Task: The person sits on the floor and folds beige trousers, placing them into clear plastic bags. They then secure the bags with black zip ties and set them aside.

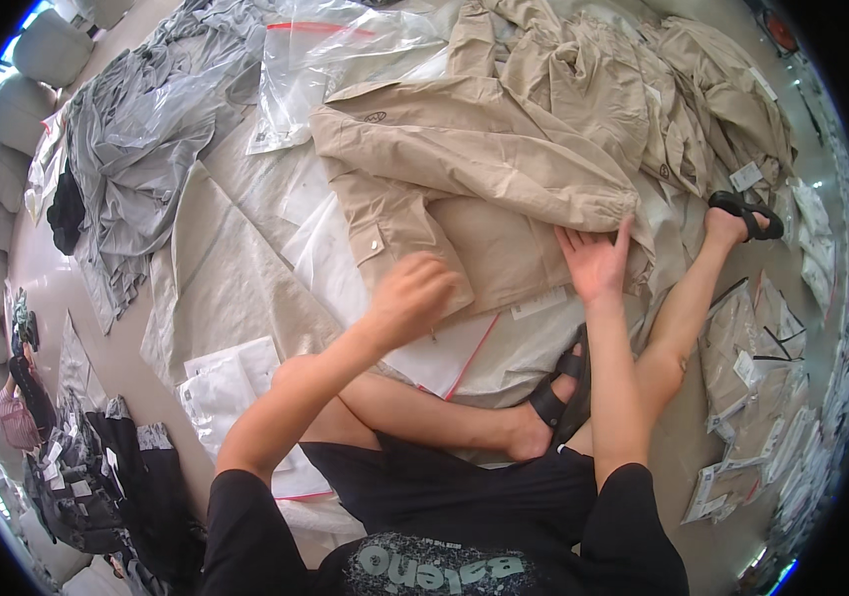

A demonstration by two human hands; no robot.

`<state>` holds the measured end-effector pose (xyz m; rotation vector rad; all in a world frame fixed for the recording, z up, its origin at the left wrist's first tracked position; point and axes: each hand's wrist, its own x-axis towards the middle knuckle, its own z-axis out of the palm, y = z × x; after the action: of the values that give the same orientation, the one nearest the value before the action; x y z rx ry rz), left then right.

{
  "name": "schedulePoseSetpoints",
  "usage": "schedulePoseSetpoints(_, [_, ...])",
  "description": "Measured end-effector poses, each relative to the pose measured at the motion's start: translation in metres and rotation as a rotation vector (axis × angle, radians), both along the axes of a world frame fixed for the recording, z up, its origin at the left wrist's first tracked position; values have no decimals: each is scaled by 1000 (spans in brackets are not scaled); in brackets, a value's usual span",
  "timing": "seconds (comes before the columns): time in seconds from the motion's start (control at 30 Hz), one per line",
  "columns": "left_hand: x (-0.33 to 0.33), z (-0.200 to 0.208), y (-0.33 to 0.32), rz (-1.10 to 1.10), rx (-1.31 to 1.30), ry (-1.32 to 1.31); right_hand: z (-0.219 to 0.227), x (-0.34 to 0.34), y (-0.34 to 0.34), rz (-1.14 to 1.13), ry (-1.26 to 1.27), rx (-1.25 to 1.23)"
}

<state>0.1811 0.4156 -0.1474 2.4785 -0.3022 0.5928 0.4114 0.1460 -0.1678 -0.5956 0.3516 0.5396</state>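
A beige jacket (504, 134) lies spread in front of me, with one long sleeve across it and a flap pocket near its lower left part. My right hand (598, 266) is at the gathered cuff of that sleeve, palm up and fingers spread, the fingertips touching the cuff's edge. Over the lower left part of the jacket is my left hand (414, 298), curled and slightly blurred. Its fingertips are hidden, and whether it pinches any cloth does not show.
Clear plastic bags (295, 84) lie beyond the jacket. More beige garments (593, 70) are heaped at the far right, grey cloth (141, 169) at the far left. Bagged beige garments (757, 387) line the right; dark clothes (111, 472) lie at lower left. My sandalled foot (548, 407) is near the jacket.
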Motion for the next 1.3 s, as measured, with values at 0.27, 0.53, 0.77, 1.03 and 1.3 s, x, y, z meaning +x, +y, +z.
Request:
schedulePoseSetpoints(0.27, [83, -58, 184, 624, 248, 25, 44, 38, 15, -137, -45, -109])
schedulePoseSetpoints(0.53, [179, -106, 220, 569, 100, 609, 103, -199, 9, -167, -8, -58])
schedulePoseSetpoints(0.77, [173, -151, 300, 546, -556, 544, 24, -341, 52, 546, 157, -198])
schedulePoseSetpoints(1.03, [114, -64, 231, 854, -167, -11, 49, -286, -15, 393, -732, -1062])
schedulePoseSetpoints(1.3, [127, -97, 172, 556, 249, 271, -7, -247, 48, 855, -1642, -1648])
